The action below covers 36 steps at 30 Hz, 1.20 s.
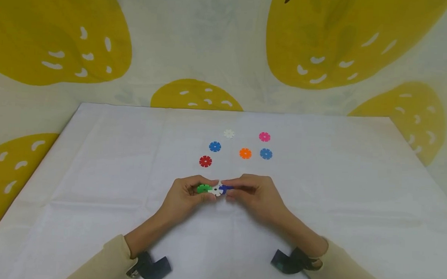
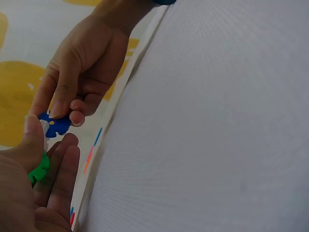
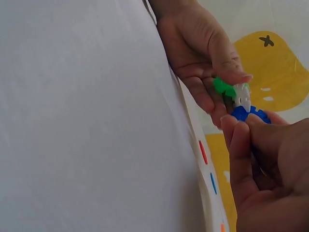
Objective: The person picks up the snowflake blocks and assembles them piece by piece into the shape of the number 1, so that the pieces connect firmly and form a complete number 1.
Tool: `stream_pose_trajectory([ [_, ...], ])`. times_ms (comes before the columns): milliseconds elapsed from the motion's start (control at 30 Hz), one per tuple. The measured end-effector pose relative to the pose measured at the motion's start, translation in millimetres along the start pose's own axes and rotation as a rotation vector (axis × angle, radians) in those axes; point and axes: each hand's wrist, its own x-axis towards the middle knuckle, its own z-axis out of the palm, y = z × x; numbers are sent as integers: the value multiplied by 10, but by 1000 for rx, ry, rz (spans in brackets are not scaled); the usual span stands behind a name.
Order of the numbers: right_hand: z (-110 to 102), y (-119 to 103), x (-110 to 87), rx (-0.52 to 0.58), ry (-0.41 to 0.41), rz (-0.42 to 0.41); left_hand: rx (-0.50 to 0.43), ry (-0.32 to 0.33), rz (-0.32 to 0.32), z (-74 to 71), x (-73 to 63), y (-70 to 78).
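Both hands meet over the near middle of the table around a short row of notched plastic discs. The left hand (image 1: 185,195) pinches the white disc (image 1: 216,190) between thumb and fingers. A green disc (image 1: 203,189) joins the white one on its left, within the left hand's curl. At the other end, the right hand (image 1: 256,195) pinches a dark blue disc (image 2: 59,126) by thumb and fingertips. In the right wrist view the blue disc's edge meets the white disc's edge at an angle. Fingertips hide part of this joint.
Loose notched discs lie flat beyond the hands: red (image 1: 205,161), blue (image 1: 215,146), white (image 1: 229,133), orange (image 1: 245,153), pink (image 1: 264,136) and lighter blue (image 1: 265,154). A white cloth (image 1: 106,163) covers the table. Behind its far edge hangs a yellow-patterned curtain (image 1: 212,43).
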Motion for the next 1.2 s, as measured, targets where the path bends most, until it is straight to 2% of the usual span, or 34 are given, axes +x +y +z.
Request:
stream_pose_trajectory([
  [200,-36,-25,21,-26,-10,39,-16,20,11,-8,-9,-1],
  [367,-61,-28,30,-12,-2,89,-135,8,36,-3,-5,10],
  [467,-81,-37,30,6,15,139,-179,-2,70,-3,-12,90],
  [533,-94,-42,30,15,16,159,-151,1,107,-7,-20,167],
  [700,-114,-30,41,42,-1,163,6,31,211,-16,-30,311],
  [933,-104,-21,45,87,-15,169,135,59,408,-8,-7,342],
  [1033,-96,-26,38,107,-20,164,165,58,476,-3,24,182],
  [1167,-81,-30,29,133,-31,165,191,50,529,-1,57,-19],
  [1200,-78,-32,30,140,-33,170,194,51,541,0,58,-19],
])
